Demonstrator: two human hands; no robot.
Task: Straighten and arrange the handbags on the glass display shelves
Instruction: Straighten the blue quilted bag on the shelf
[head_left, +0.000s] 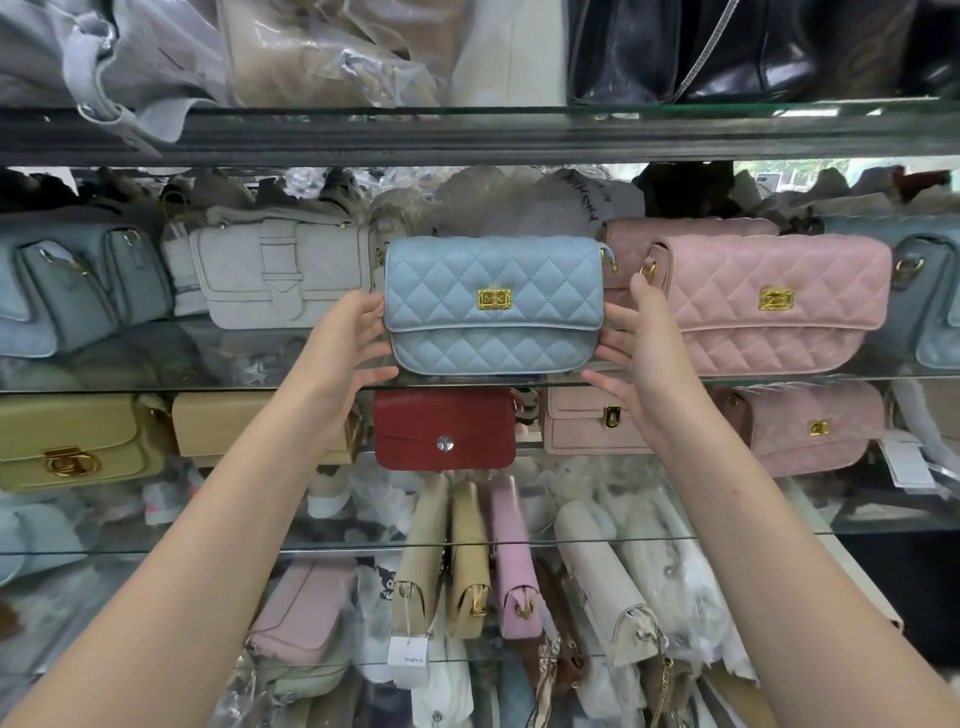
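Note:
A light blue quilted handbag with a gold clasp stands upright at the front of a glass shelf, in the middle of the view. My left hand cups its left end, fingers spread against the side and lower corner. Against the bag's right end lies my right hand, fingers apart. To the right of it, a pink quilted handbag of the same design stands on the same shelf. A grey flap bag stands to the left.
One shelf down are a red bag, tan bags and pink bags. Lower shelves hold upright bags and several plastic-wrapped ones. The top shelf carries a black bag and wrapped bags. Blue-grey bags flank both edges.

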